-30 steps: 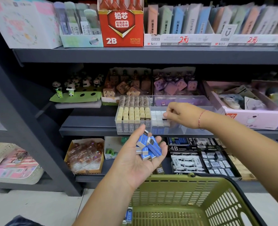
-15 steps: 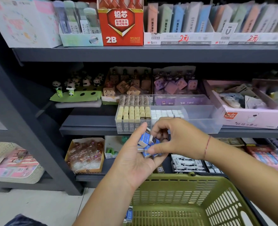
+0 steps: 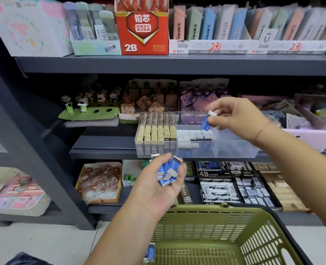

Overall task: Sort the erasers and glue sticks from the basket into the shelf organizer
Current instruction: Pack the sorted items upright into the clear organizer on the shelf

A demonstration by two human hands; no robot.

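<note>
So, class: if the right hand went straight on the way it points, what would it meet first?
Probably the rows of erasers in the clear organizer, below the blue-sleeved eraser that the right hand pinches; depth is unclear.

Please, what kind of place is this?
Probably a stationery shop: shelves with price tags, a red 2B box, and a green basket. The right hand holds one eraser, the left hand several erasers.
</note>
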